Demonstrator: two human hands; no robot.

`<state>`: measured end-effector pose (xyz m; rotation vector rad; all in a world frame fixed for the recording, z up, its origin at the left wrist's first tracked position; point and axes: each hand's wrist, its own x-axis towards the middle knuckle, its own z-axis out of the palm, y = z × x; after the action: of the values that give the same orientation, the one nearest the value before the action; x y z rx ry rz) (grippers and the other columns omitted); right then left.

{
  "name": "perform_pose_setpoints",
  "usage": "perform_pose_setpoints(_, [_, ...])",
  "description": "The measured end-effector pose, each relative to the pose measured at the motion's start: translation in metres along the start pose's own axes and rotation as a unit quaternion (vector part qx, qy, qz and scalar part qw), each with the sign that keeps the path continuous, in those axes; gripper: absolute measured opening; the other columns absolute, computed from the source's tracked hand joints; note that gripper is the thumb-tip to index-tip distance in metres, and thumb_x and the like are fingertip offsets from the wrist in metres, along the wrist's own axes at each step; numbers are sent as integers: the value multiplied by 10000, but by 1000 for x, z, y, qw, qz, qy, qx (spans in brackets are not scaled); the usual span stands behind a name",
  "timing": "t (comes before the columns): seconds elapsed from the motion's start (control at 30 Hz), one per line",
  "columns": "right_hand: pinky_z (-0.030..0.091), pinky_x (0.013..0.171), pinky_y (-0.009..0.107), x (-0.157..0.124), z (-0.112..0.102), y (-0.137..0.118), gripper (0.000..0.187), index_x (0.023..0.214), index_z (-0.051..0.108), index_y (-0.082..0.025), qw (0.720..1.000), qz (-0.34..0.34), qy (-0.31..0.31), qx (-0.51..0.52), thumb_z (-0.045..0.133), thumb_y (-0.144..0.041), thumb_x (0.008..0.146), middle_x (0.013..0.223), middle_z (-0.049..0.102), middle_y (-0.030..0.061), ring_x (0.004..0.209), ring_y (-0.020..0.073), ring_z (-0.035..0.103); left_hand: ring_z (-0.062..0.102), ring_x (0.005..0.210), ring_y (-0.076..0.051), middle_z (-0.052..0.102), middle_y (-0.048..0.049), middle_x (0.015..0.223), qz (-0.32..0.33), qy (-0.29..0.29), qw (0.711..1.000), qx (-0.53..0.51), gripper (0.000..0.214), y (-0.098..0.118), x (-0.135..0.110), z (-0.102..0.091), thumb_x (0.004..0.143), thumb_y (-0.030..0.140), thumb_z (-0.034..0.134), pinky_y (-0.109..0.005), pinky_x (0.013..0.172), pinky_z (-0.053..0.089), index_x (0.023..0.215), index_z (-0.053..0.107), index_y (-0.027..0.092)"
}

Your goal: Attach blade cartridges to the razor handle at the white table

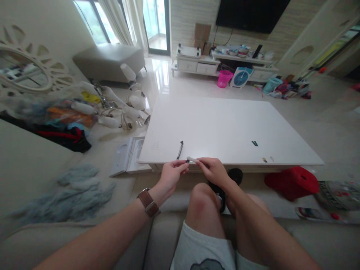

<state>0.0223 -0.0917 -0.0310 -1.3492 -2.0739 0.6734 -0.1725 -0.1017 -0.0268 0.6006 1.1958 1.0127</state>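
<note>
Above the front edge of the white table, my two hands meet. My right hand pinches a small whitish stick-like piece with a rounded end. The fingers of my left hand are closed on a small dark piece that touches or nearly touches the whitish one. Just beyond my left fingers lies a thin dark rod with a wider tip. Farther right on the tabletop are two small dark green strips, a small yellow-and-black piece and a small pale piece.
A chandelier with white shades stands on the floor at the left, near an open white box. At the right is a red object. A pink basket sits by the TV cabinet. My knees are below the table edge.
</note>
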Motion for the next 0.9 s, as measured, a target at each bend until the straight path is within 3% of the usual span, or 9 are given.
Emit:
perform_pose_setpoints(0.13, [376, 633, 271, -1, 2, 0, 350, 911, 737, -187, 995, 45, 82, -25, 471, -397, 999, 752, 704, 46, 649, 156, 574, 623, 643, -129, 707, -76, 716, -5, 9, 1000, -2, 236, -1, 0, 0, 614, 191, 830, -242, 629, 445, 814, 751, 95])
perform_pose_setpoints(0.27, [368, 635, 259, -1, 7, -5, 321, 909, 726, -193, 1000, -14, -5, -17, 479, -381, 991, 791, 705, 46, 665, 147, 570, 615, 641, -117, 716, -82, 747, 0, -6, 1000, 0, 209, -1, 0, -1, 628, 179, 805, -231, 627, 436, 810, 753, 89])
perform_pose_setpoints(0.33, [350, 619, 260, 1, 7, -6, 330, 871, 721, -196, 999, -3, -12, -33, 477, -383, 992, 747, 687, 34, 639, 140, 551, 612, 645, -114, 713, -81, 747, -2, -4, 1000, -4, 206, -2, 0, -2, 627, 175, 804, -225, 616, 427, 806, 752, 87])
perform_pose_setpoints(0.5, [331, 597, 270, 5, -1, 1, 384, 849, 711, -177, 995, 44, 82, -30, 459, -427, 994, 656, 620, 24, 588, 135, 492, 620, 651, -128, 700, -73, 715, 0, 6, 1000, -4, 239, -2, 0, -1, 626, 192, 825, -236, 619, 434, 828, 747, 91])
perform_pose_setpoints(0.7, [328, 587, 258, -2, 5, -2, 369, 854, 709, -192, 999, -11, -32, 1, 466, -434, 987, 655, 616, 13, 584, 129, 486, 608, 638, -116, 700, -70, 719, 0, -10, 1000, -2, 210, -1, 0, -1, 623, 181, 808, -228, 611, 426, 800, 742, 88])
perform_pose_setpoints(0.9, [289, 575, 257, 5, 3, 2, 413, 749, 650, -174, 997, 37, 63, -5, 458, -445, 994, 591, 524, -12, 553, 112, 416, 626, 642, -131, 699, -70, 700, -3, 13, 1000, -1, 230, -1, 1, -1, 633, 182, 810, -239, 623, 438, 826, 733, 85])
